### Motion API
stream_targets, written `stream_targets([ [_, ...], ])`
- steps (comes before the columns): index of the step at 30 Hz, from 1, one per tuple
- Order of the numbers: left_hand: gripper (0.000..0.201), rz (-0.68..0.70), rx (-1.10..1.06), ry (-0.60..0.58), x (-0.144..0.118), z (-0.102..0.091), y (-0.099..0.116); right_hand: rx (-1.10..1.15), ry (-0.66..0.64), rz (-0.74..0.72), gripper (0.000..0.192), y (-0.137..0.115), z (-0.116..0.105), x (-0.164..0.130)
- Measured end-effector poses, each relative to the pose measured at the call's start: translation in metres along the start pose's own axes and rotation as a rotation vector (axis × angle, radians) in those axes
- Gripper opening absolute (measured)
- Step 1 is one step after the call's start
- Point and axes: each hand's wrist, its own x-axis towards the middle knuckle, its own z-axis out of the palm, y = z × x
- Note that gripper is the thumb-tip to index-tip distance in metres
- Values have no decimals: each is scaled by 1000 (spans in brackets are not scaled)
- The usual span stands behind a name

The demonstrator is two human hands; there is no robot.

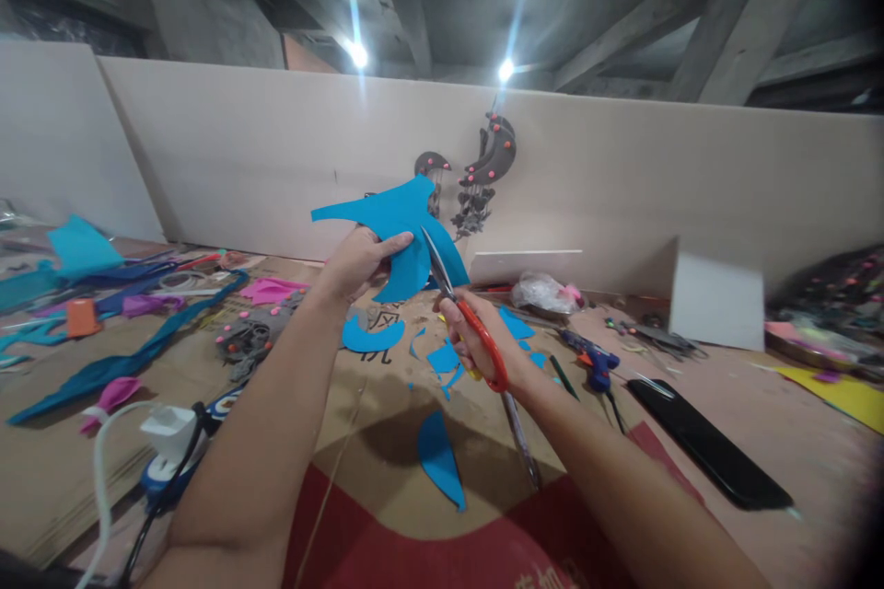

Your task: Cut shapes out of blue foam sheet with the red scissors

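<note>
1. Cardboard (pixel 387 419) spreads across the table beneath both arms.
2. The blue sheet (pixel 397 213), cut into curved lobes, is held up above the cardboard.
3. The left hand (pixel 359 265) is closed on the sheet, thumb across its front and fingers behind.
4. The right hand (pixel 503 336) is wrapped around the red handles of the scissors (pixel 476 320), whose blades lie against the sheet, between two lobes.
5. A shallow tray (pixel 801 359) at far right contains pink and pale pieces.
6. Crumpled clear plastic (pixel 542 292) sits beyond the right hand; its contents are unclear.
7. A blue offcut (pixel 440 460) lies nearest the wearer.
</note>
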Motion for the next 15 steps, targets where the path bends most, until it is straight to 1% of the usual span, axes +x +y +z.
stream_targets([
  [5,36,-6,45,0,1,1,0,-41,21,-1,40,10,0,6],
  [9,38,-19,88,-15,3,-3,-4,-56,-11,-2,42,8,0,6],
  [13,46,24,250,21,5,-7,-8,-47,-9,5,46,2,0,4],
  [15,46,63,335,46,8,-9,-10,-37,-4,24,47,-1,1,3],
])
